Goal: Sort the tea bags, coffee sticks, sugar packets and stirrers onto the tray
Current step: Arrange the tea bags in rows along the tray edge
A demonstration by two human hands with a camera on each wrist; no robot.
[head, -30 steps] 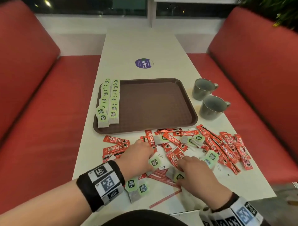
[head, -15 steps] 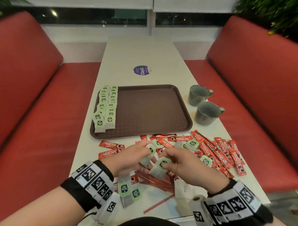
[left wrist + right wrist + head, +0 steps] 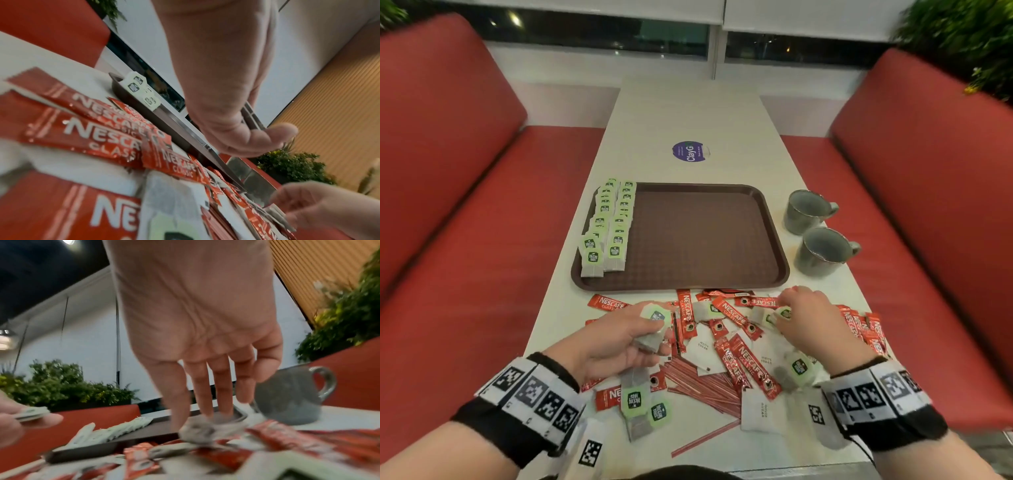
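Pinching a green-tagged tea bag (image 3: 652, 329) between thumb and curled fingers, the left hand (image 3: 616, 342) hovers above the scattered Nescafé coffee sticks (image 3: 736, 317). The right hand (image 3: 811, 322) reaches down, fingertips (image 3: 205, 412) closed on another tea bag (image 3: 774, 316) in the pile, near the brown tray (image 3: 774, 219).

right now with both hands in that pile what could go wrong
The left hand holds a small stack of green-tagged tea bags; one may slip out on the way to the brown plastic tray. The right hand pinches a tea bag lying among the red coffee sticks, and its string might drag one along.
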